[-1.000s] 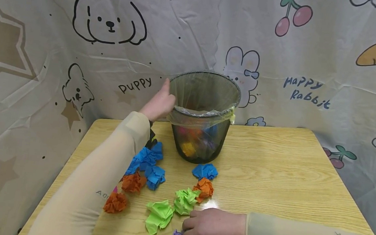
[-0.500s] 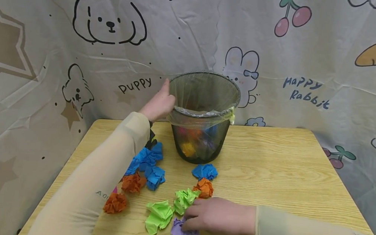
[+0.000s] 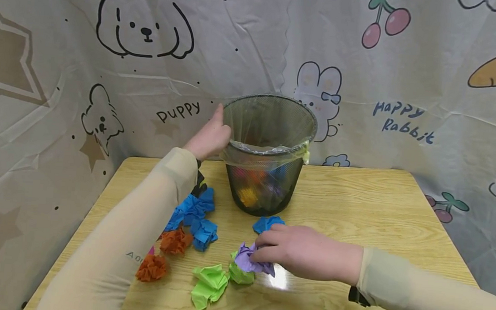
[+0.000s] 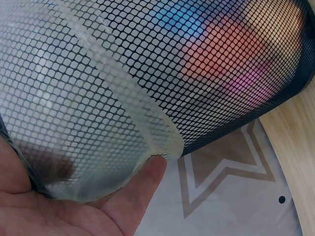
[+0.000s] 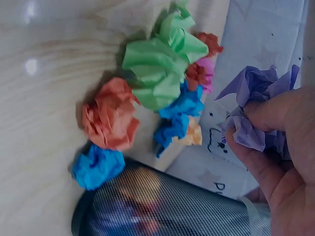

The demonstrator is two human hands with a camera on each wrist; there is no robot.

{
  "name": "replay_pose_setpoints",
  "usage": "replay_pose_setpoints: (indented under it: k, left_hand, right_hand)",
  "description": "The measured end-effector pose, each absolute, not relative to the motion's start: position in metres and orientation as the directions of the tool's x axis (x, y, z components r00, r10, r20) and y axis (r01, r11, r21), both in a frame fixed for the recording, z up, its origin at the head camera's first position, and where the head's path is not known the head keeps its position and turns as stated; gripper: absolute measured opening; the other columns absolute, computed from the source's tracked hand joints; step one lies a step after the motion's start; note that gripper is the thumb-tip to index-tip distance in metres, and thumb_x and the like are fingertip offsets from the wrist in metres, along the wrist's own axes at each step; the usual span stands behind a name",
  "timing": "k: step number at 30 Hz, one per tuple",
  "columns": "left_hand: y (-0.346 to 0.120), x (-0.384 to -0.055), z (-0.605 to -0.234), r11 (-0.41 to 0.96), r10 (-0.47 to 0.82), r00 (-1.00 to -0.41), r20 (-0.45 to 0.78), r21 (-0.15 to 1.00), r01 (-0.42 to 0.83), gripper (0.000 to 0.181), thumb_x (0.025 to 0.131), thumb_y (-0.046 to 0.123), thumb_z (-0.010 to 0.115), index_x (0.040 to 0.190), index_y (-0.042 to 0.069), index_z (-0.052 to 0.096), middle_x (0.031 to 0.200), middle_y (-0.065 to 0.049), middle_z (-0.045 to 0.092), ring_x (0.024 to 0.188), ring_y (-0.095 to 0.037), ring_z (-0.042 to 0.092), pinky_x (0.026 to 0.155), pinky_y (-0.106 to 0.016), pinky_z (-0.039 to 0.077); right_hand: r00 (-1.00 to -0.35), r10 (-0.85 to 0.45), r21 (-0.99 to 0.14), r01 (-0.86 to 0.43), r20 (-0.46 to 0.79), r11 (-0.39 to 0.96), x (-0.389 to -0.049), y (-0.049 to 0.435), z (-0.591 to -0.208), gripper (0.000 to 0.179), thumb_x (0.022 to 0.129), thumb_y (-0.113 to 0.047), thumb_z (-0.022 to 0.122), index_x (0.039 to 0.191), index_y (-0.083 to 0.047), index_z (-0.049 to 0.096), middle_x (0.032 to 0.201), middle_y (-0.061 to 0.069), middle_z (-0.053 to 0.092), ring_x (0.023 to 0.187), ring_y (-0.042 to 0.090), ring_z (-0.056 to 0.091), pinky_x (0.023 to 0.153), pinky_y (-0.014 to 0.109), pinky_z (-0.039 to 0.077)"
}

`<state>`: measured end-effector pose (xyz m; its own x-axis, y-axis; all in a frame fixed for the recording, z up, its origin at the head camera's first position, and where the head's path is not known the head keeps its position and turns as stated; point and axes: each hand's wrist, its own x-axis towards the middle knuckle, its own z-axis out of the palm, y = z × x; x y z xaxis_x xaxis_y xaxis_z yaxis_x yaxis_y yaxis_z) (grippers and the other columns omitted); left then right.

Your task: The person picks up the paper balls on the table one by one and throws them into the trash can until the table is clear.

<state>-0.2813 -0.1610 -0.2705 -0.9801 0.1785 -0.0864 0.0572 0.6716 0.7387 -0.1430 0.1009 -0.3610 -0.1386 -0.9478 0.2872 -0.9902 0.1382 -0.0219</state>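
Observation:
My left hand (image 3: pixel 211 136) grips the left rim of a black mesh wastebasket (image 3: pixel 290 188) standing upright at the table's back. In the left wrist view, its fingers lie over the clear liner (image 4: pixel 165 130) folded outside the rim. My right hand (image 3: pixel 310 255) pinches a purple crumpled paper ball (image 3: pixel 245 259) between thumb and fingers, raised above the table in the right wrist view. Beneath that hand in the head view is a light green paper ball (image 3: pixel 241 275), partly covered. An orange ball (image 5: pixel 112 115) shows in the right wrist view but is hidden in the head view.
A blue paper ball (image 3: pixel 267 223) lies before the wastebasket. Another green ball (image 3: pixel 210 285) is near the front. Several blue balls (image 3: pixel 194 209) and rust-orange balls (image 3: pixel 152 268) lie beside the left sleeve (image 3: pixel 135 233). Coloured paper shows through the mesh. A printed curtain (image 3: pixel 249 37) hangs behind.
My right hand has lifted the purple paper ball from the table's front and carried it away from me, over the green and orange balls. The left hand stays on the wastebasket rim.

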Motion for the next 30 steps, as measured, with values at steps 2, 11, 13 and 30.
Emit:
replay_pose_setpoints:
  k: [2, 11, 13, 30]
  left_hand:
    - [-0.161, -0.281, -0.271, 0.672, 0.18, -0.98, -0.085, 0.738, 0.059, 0.071, 0.105, 0.016, 0.021, 0.16, 0.013, -0.022, 0.17, -0.008, -0.017, 0.155, -0.019, -0.006, 0.125, -0.037, 0.005]
    - [-0.16, -0.281, -0.271, 0.66, 0.176, -0.981, -0.085, 0.749, 0.054, 0.07, 0.106, 0.016, 0.021, 0.161, 0.014, -0.022, 0.169, -0.006, -0.019, 0.156, -0.019, -0.005, 0.125, -0.038, 0.007]
    - [-0.16, -0.281, -0.271, 0.652, 0.175, -0.98, -0.09, 0.756, 0.047, 0.069, 0.107, 0.017, 0.021, 0.161, 0.015, -0.023, 0.169, -0.004, -0.021, 0.156, -0.018, -0.002, 0.125, -0.038, 0.009]
    - [-0.16, -0.284, -0.27, 0.659, 0.172, -0.98, -0.102, 0.751, 0.037, 0.069, 0.107, 0.017, 0.02, 0.16, 0.015, -0.023, 0.169, -0.003, -0.021, 0.155, -0.019, -0.009, 0.125, -0.039, 0.002]
  right_hand:
    - [-0.146, -0.945, -0.026, -0.989, 0.292, 0.145, -0.146, 0.104, -0.356, 0.036, 0.092, -0.002, 0.074, 0.121, -0.023, 0.073, 0.118, -0.006, 0.066, 0.103, 0.012, 0.062, 0.08, 0.021, 0.054]
    - [-0.163, -0.926, -0.01, -0.985, 0.34, 0.17, -0.16, 0.116, -0.328, 0.043, 0.086, 0.004, 0.077, 0.122, -0.019, 0.073, 0.119, -0.001, 0.066, 0.103, 0.017, 0.063, 0.082, 0.027, 0.056]
    - [-0.167, -0.916, -0.01, -0.984, 0.366, 0.176, -0.164, 0.119, -0.322, 0.045, 0.084, 0.006, 0.077, 0.122, -0.019, 0.073, 0.118, 0.0, 0.066, 0.101, 0.018, 0.063, 0.079, 0.028, 0.057]
    - [-0.171, -0.841, -0.018, -0.982, 0.514, 0.189, -0.195, 0.127, -0.279, 0.045, 0.082, 0.01, 0.077, 0.122, -0.011, 0.072, 0.114, 0.008, 0.069, 0.098, 0.024, 0.065, 0.081, 0.039, 0.057]
